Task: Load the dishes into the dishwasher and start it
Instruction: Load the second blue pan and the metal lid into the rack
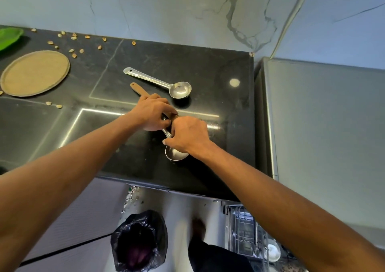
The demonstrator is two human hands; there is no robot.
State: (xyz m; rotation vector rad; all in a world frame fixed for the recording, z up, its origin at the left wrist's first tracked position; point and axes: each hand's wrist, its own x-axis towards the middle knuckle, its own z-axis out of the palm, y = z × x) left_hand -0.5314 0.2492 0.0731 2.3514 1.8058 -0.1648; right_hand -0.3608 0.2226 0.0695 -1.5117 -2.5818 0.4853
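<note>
On the black counter (218,105), my left hand (153,113) grips a wooden-handled utensil (138,90) whose handle end sticks out past my fingers to the upper left. My right hand (188,134) holds the handle of a steel ladle (174,154); its bowl shows just under my wrist. Both hands touch in the middle of the counter. A second steel ladle (164,85) lies free behind them. A round brown plate (35,72) sits at the left. Below right, the open dishwasher rack (245,230) shows beside my right forearm, with a white dish (273,252) in it.
A green plate (9,38) peeks in at the far left edge. Several nut shells (73,38) are scattered along the counter's back. A bin lined with a black bag (139,242) stands on the floor below the counter edge. A grey appliance (323,136) flanks the counter's right.
</note>
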